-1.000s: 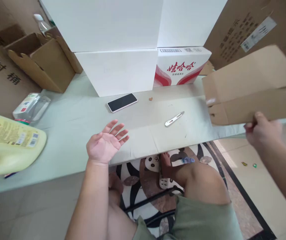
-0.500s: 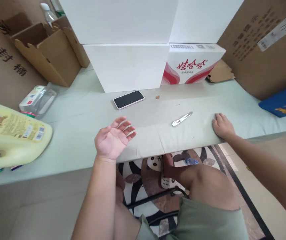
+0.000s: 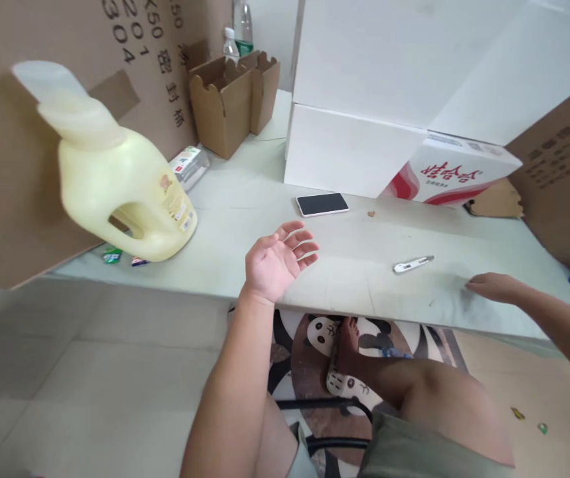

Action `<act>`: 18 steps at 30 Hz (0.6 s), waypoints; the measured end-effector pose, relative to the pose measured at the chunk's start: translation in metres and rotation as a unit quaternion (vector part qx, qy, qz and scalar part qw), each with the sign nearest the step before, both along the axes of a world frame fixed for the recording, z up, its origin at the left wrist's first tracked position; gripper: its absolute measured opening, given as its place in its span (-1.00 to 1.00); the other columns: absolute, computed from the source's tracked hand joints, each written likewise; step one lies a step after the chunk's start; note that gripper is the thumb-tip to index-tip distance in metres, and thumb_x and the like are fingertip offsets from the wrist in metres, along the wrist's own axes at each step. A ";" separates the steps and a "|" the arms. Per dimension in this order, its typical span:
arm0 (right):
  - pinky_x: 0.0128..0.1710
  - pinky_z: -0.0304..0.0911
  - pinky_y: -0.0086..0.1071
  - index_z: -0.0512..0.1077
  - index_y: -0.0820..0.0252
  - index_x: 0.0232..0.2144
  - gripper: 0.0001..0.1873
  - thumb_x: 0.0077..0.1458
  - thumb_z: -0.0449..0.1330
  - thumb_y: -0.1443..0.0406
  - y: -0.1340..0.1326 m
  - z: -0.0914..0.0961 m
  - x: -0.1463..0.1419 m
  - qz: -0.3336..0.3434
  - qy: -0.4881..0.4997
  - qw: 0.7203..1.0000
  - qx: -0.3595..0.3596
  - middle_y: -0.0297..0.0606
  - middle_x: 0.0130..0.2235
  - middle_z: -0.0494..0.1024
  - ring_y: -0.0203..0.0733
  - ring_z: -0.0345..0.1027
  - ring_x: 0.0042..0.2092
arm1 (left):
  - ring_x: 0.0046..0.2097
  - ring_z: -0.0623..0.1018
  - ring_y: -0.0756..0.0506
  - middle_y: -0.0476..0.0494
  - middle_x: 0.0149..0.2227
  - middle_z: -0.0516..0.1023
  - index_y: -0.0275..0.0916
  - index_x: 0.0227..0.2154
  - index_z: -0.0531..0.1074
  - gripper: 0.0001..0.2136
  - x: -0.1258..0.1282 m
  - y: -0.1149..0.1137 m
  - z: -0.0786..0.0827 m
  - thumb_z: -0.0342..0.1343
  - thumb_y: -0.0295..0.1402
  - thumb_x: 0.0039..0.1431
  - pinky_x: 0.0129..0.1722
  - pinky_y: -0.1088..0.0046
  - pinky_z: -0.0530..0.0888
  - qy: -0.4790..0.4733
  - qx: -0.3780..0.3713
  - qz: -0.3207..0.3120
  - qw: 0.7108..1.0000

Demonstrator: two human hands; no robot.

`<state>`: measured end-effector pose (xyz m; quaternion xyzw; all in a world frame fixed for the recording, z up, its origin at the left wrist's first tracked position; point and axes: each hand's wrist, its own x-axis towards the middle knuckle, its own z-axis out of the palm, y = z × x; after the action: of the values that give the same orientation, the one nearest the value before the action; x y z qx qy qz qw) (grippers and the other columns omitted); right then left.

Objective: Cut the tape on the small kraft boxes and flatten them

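My left hand (image 3: 276, 261) hovers palm up over the near edge of the pale table (image 3: 245, 219), fingers spread and holding nothing. My right hand (image 3: 494, 287) lies flat on the table's right part, fingers stretched out, empty. Between the two hands lies a small white utility knife (image 3: 413, 264). A black phone (image 3: 322, 204) rests face up beyond my left hand. A large pale yellow jug (image 3: 118, 189) with a handle stands at the table's left.
White boxes (image 3: 365, 126) and a red-and-white carton (image 3: 457, 179) are stacked at the back. Small open cardboard boxes (image 3: 228, 99) stand at the back left, large cardboard sheets (image 3: 26, 133) lean at left and right. My knees and a patterned mat (image 3: 315, 338) show under the table.
My right hand let go of the cardboard box it carried a second ago and came down flat on the table. The view has swung left, bringing the yellow jug fully into sight.
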<state>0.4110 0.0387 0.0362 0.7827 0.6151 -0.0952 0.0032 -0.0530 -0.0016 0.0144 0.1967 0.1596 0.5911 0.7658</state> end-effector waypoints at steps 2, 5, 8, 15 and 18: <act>-0.37 0.27 -0.04 0.25 0.01 -0.75 -0.71 -0.07 0.15 0.30 0.016 0.019 -0.028 0.001 -0.010 0.999 -0.035 -0.06 -0.57 0.48 0.05 0.43 -0.54 | -0.19 0.65 -0.13 -0.10 -0.24 0.67 -0.20 -0.19 0.59 -0.66 -0.008 -0.003 0.002 0.25 -0.18 -0.04 -0.11 0.30 0.57 -0.009 -0.001 0.007 1.000; -0.31 0.25 -0.09 0.35 0.03 -0.64 -0.75 0.05 0.14 0.26 0.055 0.042 -0.089 0.049 -0.035 0.998 -0.020 -0.07 -0.51 0.55 0.06 0.44 -0.44 | -0.21 0.63 -0.12 -0.11 -0.25 0.66 -0.20 -0.21 0.59 -0.67 -0.021 -0.007 0.003 0.25 -0.18 -0.05 -0.13 0.31 0.55 -0.019 -0.005 0.026 0.999; -0.25 0.23 -0.17 0.44 0.05 -0.48 -0.83 0.12 0.12 0.23 0.094 0.047 -0.171 0.151 -0.033 0.988 0.018 -0.12 -0.37 0.61 0.03 0.44 -0.29 | -0.24 0.60 -0.11 -0.11 -0.28 0.62 -0.21 -0.24 0.58 -0.68 -0.026 -0.008 0.001 0.24 -0.15 -0.06 -0.16 0.33 0.52 0.001 -0.024 0.058 0.998; 0.01 0.38 -0.20 0.55 0.11 -0.23 -0.77 0.12 0.12 0.35 0.176 0.012 -0.379 0.355 0.043 0.931 0.074 -0.19 -0.22 0.66 0.00 0.55 -0.13 | -0.45 0.24 0.00 0.06 -0.57 0.20 -0.18 -0.60 0.24 -0.77 0.000 0.000 -0.009 0.05 -0.32 0.14 -0.39 0.43 0.19 0.368 -0.131 0.237 0.889; 0.20 0.38 -0.04 0.52 0.15 -0.05 -0.68 0.15 0.15 0.38 0.212 0.020 -0.456 0.396 0.067 0.903 0.150 -0.08 0.05 0.63 0.11 0.53 0.09 | -0.47 0.24 -0.03 0.04 -0.60 0.20 -0.16 -0.63 0.17 -0.70 0.011 0.000 -0.011 0.09 -0.29 0.15 -0.40 0.37 0.17 0.487 -0.037 0.181 0.853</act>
<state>-0.0454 0.2504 0.0562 0.4577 0.8801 -0.0453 -0.1182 -0.0422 -0.0012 0.0031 0.3988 0.5668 0.5413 0.4761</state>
